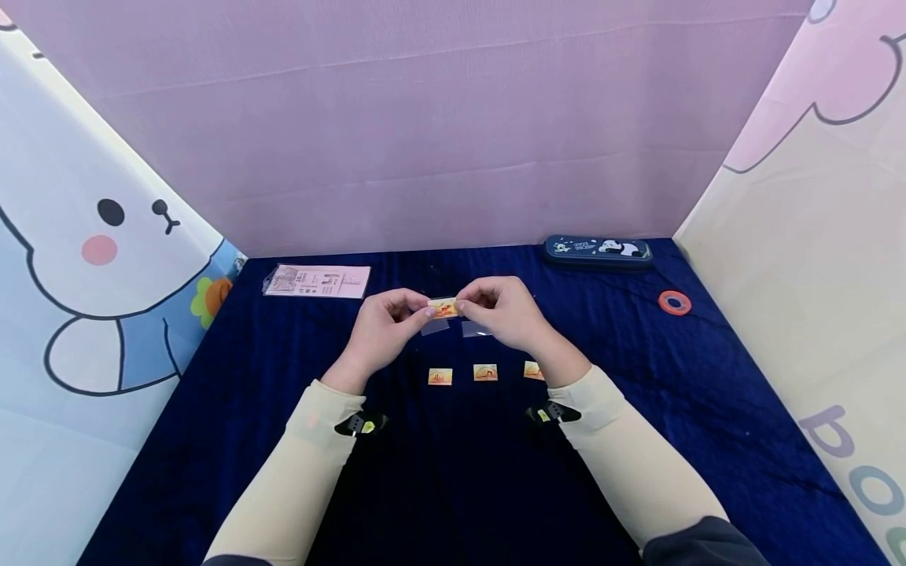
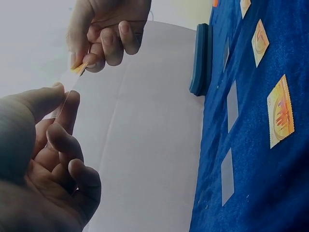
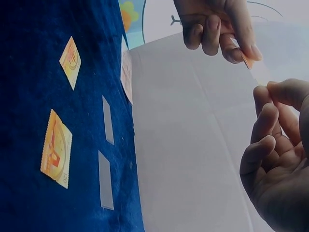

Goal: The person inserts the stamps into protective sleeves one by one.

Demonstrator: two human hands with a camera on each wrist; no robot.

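A yellow-orange stamp (image 1: pixel 443 308) and a clear film (image 2: pixel 71 81) are held raised above the blue cloth (image 1: pixel 212 409), between the two hands; one end is pinched between thumb and forefinger of the left hand (image 1: pixel 385 324), the opposite end likewise by the right hand (image 1: pixel 506 312); whether the stamp lies inside the film or against it cannot be told. On the cloth, clear pieces (image 2: pixel 227 178) are laid flat near the hands; nearer the wearer, three loose stamps (image 1: pixel 485 373) are set in a row, the rightmost partly covered by the right wrist; toward the back, a pink printed packet (image 1: pixel 350 281) is noted at left, a panda-print case (image 1: pixel 598 251) and an orange ring (image 1: pixel 663 303) at right.
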